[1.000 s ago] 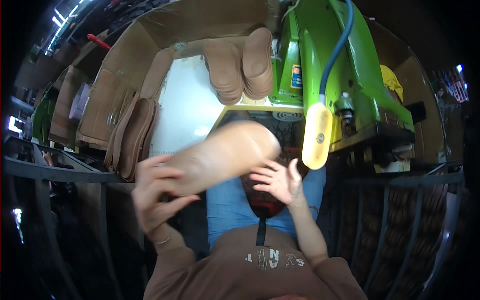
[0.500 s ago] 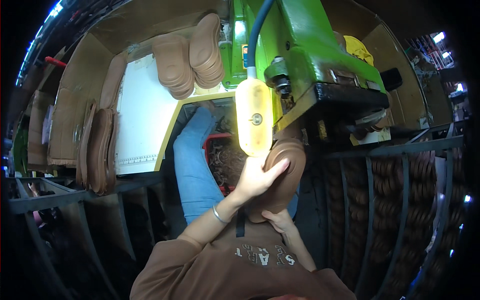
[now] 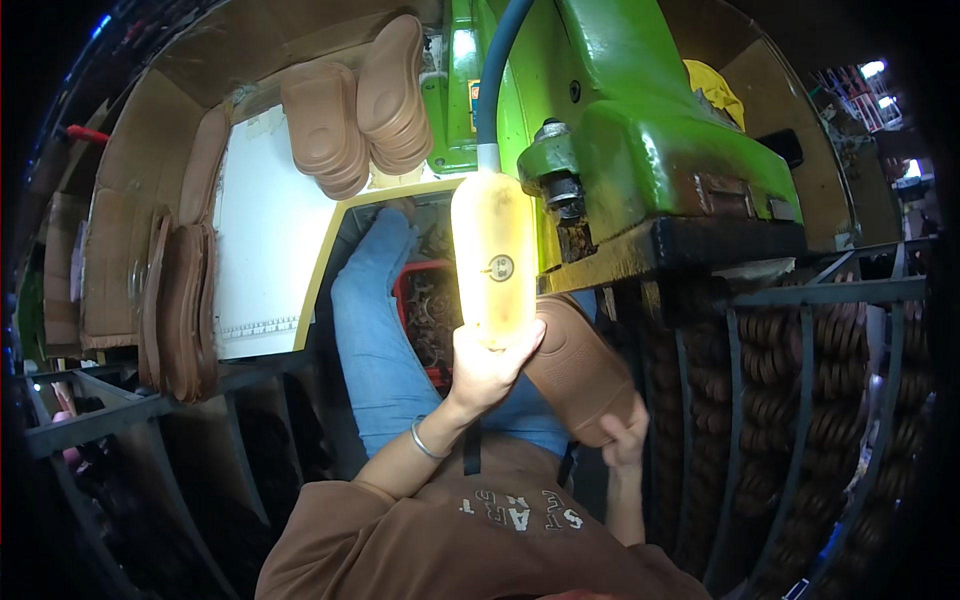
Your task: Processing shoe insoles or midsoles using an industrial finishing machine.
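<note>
A brown shoe sole (image 3: 582, 372) is held slantwise above my lap, to the right of the glowing yellow lamp (image 3: 496, 260). My left hand (image 3: 488, 365) grips its upper left end with the thumb on top, just under the lamp. Around its lower right end my right hand (image 3: 627, 437) is closed, somewhat blurred. Up on the white work surface (image 3: 265, 235), two stacks of similar brown soles (image 3: 322, 125) stand side by side. More soles (image 3: 188, 310) are lined up on edge at its left side.
A green machine (image 3: 640, 130) with a dark lower edge overhangs from the right. A red crate (image 3: 425, 310) of brown scraps sits by my leg. Metal racks (image 3: 830, 292) with rows of brown pieces stand at right. Cardboard walls (image 3: 130, 210) surround the bench.
The sole has swung round, its lower end now out to the right, with a different face showing. My right hand moved right and slightly up; my left hand moved slightly down.
</note>
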Demonstrator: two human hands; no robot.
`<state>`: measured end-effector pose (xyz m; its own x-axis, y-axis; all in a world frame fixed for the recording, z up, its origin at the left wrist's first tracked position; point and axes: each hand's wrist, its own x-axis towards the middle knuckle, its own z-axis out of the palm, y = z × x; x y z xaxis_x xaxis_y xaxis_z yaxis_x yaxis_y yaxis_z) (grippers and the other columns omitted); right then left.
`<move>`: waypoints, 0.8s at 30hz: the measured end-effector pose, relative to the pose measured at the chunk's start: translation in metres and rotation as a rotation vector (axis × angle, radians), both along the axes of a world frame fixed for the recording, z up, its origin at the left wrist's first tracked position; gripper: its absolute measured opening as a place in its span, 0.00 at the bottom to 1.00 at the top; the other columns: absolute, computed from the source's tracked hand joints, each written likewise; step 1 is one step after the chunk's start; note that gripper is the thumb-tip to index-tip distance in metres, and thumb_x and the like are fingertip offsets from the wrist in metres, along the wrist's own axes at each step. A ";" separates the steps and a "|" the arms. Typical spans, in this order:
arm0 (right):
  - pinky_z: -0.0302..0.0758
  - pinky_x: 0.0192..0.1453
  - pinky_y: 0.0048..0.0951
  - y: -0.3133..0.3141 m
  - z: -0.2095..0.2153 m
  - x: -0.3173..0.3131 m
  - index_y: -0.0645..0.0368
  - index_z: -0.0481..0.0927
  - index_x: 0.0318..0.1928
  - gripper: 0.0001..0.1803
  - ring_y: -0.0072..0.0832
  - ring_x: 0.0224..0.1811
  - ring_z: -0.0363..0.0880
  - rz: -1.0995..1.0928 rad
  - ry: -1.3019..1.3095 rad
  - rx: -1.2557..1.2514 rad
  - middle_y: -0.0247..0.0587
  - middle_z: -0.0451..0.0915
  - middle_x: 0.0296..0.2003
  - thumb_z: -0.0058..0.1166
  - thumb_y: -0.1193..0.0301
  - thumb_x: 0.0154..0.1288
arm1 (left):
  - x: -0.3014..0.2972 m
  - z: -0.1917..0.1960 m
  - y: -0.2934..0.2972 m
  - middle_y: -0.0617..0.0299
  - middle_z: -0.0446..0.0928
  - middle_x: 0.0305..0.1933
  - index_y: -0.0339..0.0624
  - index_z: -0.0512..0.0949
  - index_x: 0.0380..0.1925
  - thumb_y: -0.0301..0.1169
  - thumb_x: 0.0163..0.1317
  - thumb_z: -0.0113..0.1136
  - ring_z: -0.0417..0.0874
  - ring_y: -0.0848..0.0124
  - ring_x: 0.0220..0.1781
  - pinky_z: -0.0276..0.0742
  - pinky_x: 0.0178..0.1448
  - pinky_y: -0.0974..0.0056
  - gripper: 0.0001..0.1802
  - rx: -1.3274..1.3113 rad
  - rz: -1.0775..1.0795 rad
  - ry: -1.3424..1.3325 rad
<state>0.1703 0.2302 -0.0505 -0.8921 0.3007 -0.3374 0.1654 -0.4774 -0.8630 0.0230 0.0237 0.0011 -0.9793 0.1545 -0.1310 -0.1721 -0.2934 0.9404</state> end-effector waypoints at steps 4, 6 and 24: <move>0.71 0.54 0.29 0.030 0.024 -0.045 0.61 0.67 0.47 0.22 0.29 0.48 0.74 -0.138 0.108 0.127 0.43 0.75 0.44 0.58 0.81 0.51 | -0.012 -0.002 -0.009 0.60 0.81 0.34 0.30 0.79 0.37 0.23 0.53 0.64 0.79 0.78 0.33 0.76 0.41 0.70 0.11 -0.094 0.080 0.258; 0.71 0.53 0.28 0.038 0.039 -0.071 0.61 0.67 0.47 0.21 0.27 0.46 0.74 -0.153 0.129 0.146 0.42 0.74 0.42 0.58 0.80 0.52 | -0.015 -0.005 -0.017 0.58 0.81 0.35 0.29 0.78 0.38 0.22 0.53 0.64 0.80 0.76 0.35 0.76 0.42 0.69 0.13 -0.067 0.058 0.219; 0.71 0.56 0.32 -0.049 0.036 -0.138 0.71 0.71 0.52 0.25 0.32 0.49 0.76 0.126 0.161 0.034 0.48 0.77 0.46 0.55 0.83 0.50 | 0.023 -0.021 -0.154 0.53 0.81 0.33 0.26 0.76 0.35 0.26 0.55 0.60 0.81 0.74 0.33 0.76 0.41 0.72 0.12 -0.012 0.184 -0.051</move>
<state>0.0320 0.1816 -0.0147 -0.9649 0.1919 -0.1790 0.0809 -0.4316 -0.8984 0.0457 -0.1307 -0.0201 -0.9828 -0.0287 -0.1825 -0.1645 -0.3129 0.9354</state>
